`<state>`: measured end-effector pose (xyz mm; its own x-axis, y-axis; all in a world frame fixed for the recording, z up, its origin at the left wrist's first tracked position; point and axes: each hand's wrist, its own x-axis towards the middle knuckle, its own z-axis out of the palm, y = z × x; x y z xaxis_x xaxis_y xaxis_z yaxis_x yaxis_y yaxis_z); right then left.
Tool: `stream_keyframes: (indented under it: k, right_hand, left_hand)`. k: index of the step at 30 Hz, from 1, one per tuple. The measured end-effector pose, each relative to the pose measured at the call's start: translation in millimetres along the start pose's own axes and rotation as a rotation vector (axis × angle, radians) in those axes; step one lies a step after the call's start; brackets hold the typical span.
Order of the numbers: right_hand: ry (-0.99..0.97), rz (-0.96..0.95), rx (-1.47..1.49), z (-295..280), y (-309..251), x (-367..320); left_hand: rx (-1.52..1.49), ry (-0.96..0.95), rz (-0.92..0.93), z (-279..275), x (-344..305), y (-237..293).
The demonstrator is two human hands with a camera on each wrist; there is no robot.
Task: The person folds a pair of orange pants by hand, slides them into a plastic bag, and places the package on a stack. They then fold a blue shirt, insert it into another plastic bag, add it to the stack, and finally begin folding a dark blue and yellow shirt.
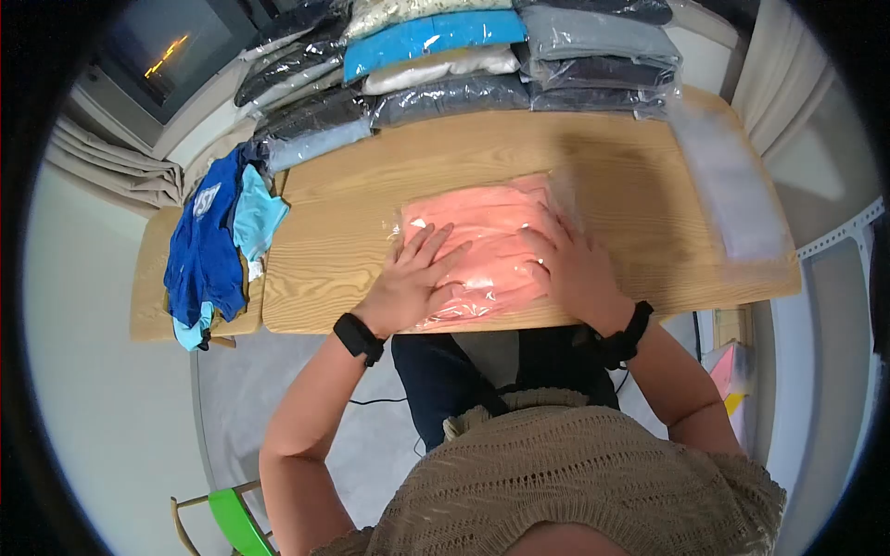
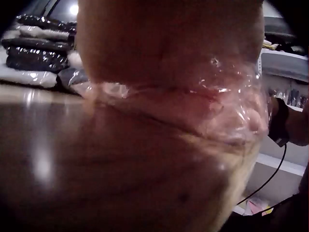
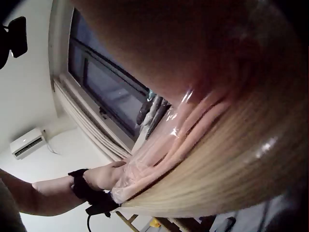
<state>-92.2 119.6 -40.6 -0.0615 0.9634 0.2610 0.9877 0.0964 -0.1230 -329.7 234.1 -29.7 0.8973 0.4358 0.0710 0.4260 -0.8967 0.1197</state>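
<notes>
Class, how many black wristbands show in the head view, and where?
2. One wristband sits behind the left hand; the other wristband sits behind the right hand. Both hands rest on the bagged pink clothing.

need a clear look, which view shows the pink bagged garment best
The head view: the pink bagged garment shows from above, only partly covered by the left hand and right hand. The left wrist view shows a dim, glossy edge; the right wrist view, folded layers.
</notes>
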Motion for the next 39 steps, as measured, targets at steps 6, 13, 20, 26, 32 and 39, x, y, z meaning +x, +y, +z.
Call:
stream_keyframes:
  k: [6, 13, 20, 26, 32, 39]
  right_hand:
    - [0.065, 0.044, 0.209, 23.7, 5.2, -6.1]
    - [0.093, 0.046, 0.118, 20.0, 1.7, -3.6]
    - [0.088, 0.033, 0.118, 21.6, 6.5, -8.0]
    - [-0.064, 0.07, 0.173, 0.2, 6.8, -16.2]
    - [0.055, 0.104, 0.163, 10.6, 4.9, -21.2]
    - [0.216, 0.027, 0.301, -7.5, 41.9, -28.3]
  left_hand:
    - [-0.11, -0.124, -0.063, 13.4, 0.4, -7.3]
    - [-0.16, -0.219, -0.099, 8.8, 4.7, -8.5]
    - [-0.465, -0.082, -0.044, 14.2, 3.2, -28.2]
    - [-0.586, 0.257, -0.003, -17.9, -38.9, -6.6]
    - [-0.326, 0.229, -0.034, 5.4, -58.3, 15.7]
    - [-0.217, 0.256, -0.018, 7.5, -56.1, 8.5]
